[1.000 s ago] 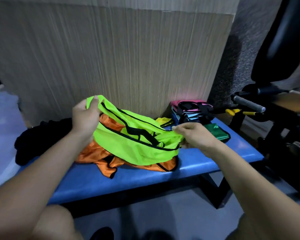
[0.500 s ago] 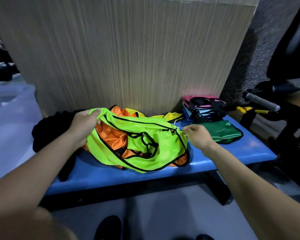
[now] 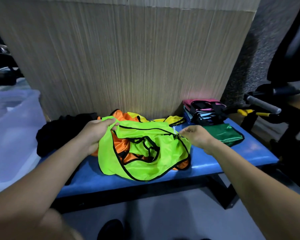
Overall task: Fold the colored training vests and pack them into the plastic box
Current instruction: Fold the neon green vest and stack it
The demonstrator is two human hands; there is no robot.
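Fingers (image 3: 109, 122) of left hand (image 3: 95, 134) clamp neon green vest (image 3: 145, 153) edge, right hand (image 3: 196, 137) fingers pinch opposite edge, over blue tabletop (image 3: 232, 158).

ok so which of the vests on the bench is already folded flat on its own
The dark green vest, lying flat on the blue bench right of the hands. The lime vest is being held, the orange one is crumpled beneath it.

No text, brand, number or sign can be read anywhere; the small white tag (image 3: 175, 129) on the neon-green mesh vest (image 3: 144, 153) is too blurred to read.
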